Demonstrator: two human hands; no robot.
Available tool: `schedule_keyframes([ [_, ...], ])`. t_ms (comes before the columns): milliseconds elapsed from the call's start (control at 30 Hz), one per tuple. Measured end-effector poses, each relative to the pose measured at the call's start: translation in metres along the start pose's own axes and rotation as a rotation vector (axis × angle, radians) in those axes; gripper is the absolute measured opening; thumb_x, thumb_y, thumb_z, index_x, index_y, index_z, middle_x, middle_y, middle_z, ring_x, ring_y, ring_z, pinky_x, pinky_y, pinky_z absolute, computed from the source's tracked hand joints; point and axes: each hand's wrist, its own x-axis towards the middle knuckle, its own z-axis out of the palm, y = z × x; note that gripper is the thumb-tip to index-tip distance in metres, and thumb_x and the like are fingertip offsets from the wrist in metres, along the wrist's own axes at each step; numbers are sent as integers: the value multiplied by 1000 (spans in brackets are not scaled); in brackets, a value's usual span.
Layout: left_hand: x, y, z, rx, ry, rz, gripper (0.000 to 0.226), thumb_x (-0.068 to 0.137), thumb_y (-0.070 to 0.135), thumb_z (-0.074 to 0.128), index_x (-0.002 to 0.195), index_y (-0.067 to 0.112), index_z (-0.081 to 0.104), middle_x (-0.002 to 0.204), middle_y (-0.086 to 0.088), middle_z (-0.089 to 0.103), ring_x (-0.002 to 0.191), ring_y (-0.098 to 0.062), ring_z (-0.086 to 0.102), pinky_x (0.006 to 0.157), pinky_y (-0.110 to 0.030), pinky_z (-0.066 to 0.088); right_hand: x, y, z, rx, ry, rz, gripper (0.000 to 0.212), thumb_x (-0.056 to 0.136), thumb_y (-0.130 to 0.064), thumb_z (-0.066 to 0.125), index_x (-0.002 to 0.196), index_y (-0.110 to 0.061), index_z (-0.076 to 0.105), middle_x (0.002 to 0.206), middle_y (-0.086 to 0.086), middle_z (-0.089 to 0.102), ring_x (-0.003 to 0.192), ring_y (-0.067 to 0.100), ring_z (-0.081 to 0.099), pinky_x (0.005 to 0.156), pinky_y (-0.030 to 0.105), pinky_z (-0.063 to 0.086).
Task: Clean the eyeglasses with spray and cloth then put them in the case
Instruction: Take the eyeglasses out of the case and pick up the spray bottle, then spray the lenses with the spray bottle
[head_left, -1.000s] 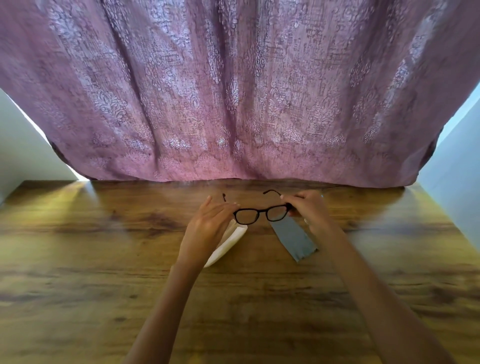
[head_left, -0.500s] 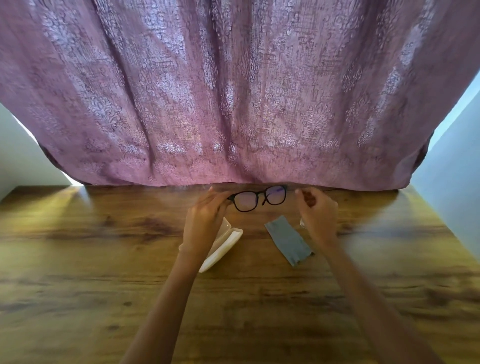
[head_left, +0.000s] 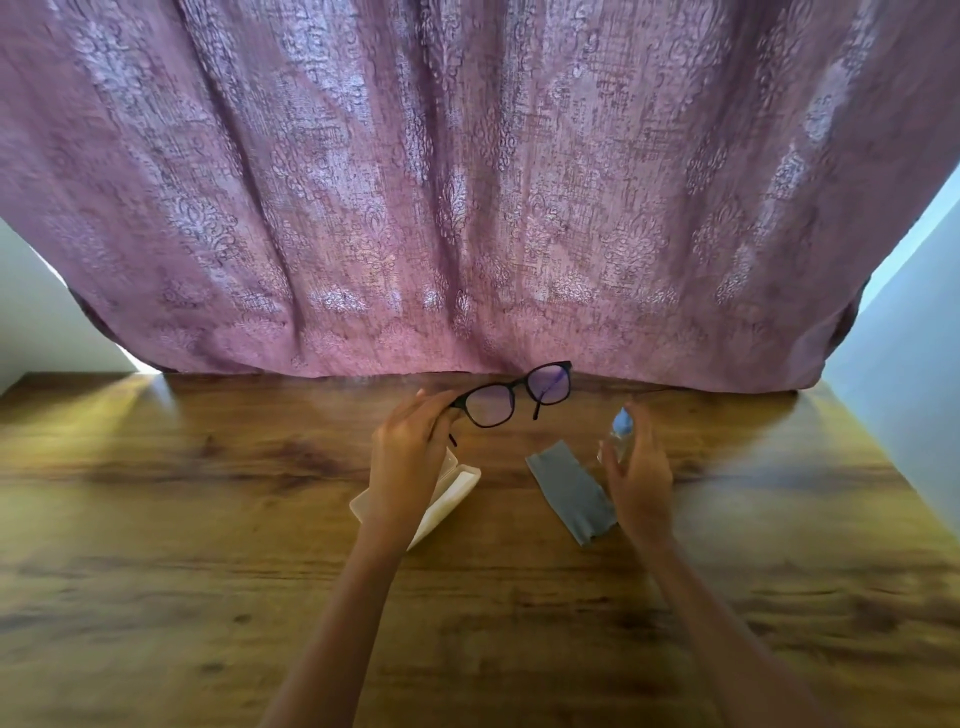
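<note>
Black-framed eyeglasses (head_left: 511, 397) hang in the air above the far part of the wooden table (head_left: 208, 519). My left hand (head_left: 405, 462) pinches them at their left hinge, with the temples unfolded. A small clear spray bottle (head_left: 617, 434) with a blue cap stands right of them. My right hand (head_left: 641, 478) is cupped beside it, fingers fairly straight along its right side and thumb near its base. A grey cloth (head_left: 571, 493) lies flat between my hands. The white glasses case (head_left: 457, 491) lies open, partly hidden under my left hand.
A mauve patterned curtain (head_left: 467, 182) hangs down to the table's far edge, just behind the glasses. Pale walls show at both sides. The near half of the table holds only my forearms.
My right hand let go of the glasses and moved right to the spray bottle. My left hand took the glasses alone and lifted them up and away.
</note>
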Motion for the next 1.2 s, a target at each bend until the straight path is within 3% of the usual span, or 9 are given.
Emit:
schedule_keyframes([
  [167, -1, 6, -3, -9, 2, -53, 22, 75, -9, 71, 94, 2, 74, 73, -9, 72, 59, -9, 52, 61, -11, 36, 18, -4, 0, 145, -10, 165, 49, 93, -20, 59, 137, -16, 39, 99, 5, 65, 79, 17, 65, 61, 17, 46],
  [300, 0, 10, -5, 0, 4, -92, 21, 75, -9, 70, 93, 2, 75, 71, -9, 72, 57, -9, 51, 59, -11, 34, 19, -33, -10, 451, -71, 250, 46, 96, -11, 49, 138, -23, 32, 78, 6, 58, 58, 20, 58, 50, 35, 50],
  [467, -1, 16, -9, 21, 4, -126, 19, 75, -5, 72, 92, 2, 75, 71, -11, 71, 55, -22, 62, 53, -17, 36, 8, -90, -36, 904, -258, 305, 36, 101, -10, 28, 122, -31, 48, 65, 6, 48, 37, 12, 41, 31, 21, 34],
  [533, -3, 18, -11, 21, 11, -126, 18, 76, -5, 72, 91, 3, 75, 73, -11, 72, 56, -24, 64, 52, -20, 39, 0, -109, -45, 997, -367, 291, 26, 94, -20, 33, 107, -20, 55, 60, 4, 52, 37, 12, 41, 32, 18, 33],
  [667, -6, 22, -15, 18, 19, -101, 19, 76, -6, 71, 92, 3, 75, 72, -11, 72, 57, -22, 64, 50, -23, 44, -11, -133, -51, 1081, -470, 272, 44, 89, -21, 35, 132, -26, 45, 69, 3, 56, 39, 11, 43, 32, 18, 33],
  [800, -7, 27, -19, 31, 33, -93, 21, 74, -9, 71, 91, 3, 75, 70, -11, 71, 55, -21, 63, 48, -22, 42, -15, -149, -53, 969, -458, 189, 37, 95, -36, 52, 130, -35, 44, 68, 8, 56, 36, 12, 42, 32, 18, 33],
  [900, -8, 29, -21, 26, 48, -99, 21, 73, -8, 72, 90, 3, 75, 70, -11, 71, 55, -22, 64, 56, -22, 40, -15, -158, -54, 659, -387, 9, 38, 92, -28, 60, 126, -38, 46, 58, 16, 52, 35, 20, 41, 33, 22, 35],
  [1067, -11, 34, -23, 16, 26, -112, 22, 74, -6, 72, 92, 6, 75, 70, -10, 71, 54, -24, 65, 50, -24, 45, -13, -170, -56, 308, -304, -286, 46, 86, -12, 65, 128, -24, 52, 53, -6, 40, 44, 8, 39, 51, 7, 32],
  [1200, -11, 34, -24, 26, 23, -139, 19, 76, -2, 72, 93, 6, 75, 71, -11, 72, 55, -24, 65, 49, -29, 45, -16, -175, -55, 166, -278, -304, 55, 79, -2, 67, 130, -19, 54, 74, -2, 64, 55, 4, 51, 58, 11, 40],
])
